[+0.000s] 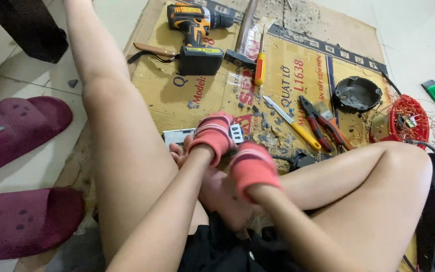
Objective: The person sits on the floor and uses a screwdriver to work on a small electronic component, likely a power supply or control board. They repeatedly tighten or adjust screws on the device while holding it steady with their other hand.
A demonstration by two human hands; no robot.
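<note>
I sit on the floor with my legs crossed and wear red knit gloves on both hands. My left hand (212, 135) is closed over a flat grey metal part (176, 136), which lies on the cardboard just past my foot. The part's far end (236, 133) sticks out to the right of the glove. My right hand (252, 167) is blurred, curled downward close to the left hand and above my foot. Its fingers are hidden, so I cannot make out whether it holds anything.
On the cardboard sheet (298, 60) lie an orange-and-black cordless drill (196, 30), a hammer (242, 38), an orange-handled screwdriver (260, 68), a yellow utility knife (294, 124), red-handled pliers (323, 126), a black round housing (357, 93) and a red round part with copper wire (408, 121). Two maroon slippers (18, 126) lie at left.
</note>
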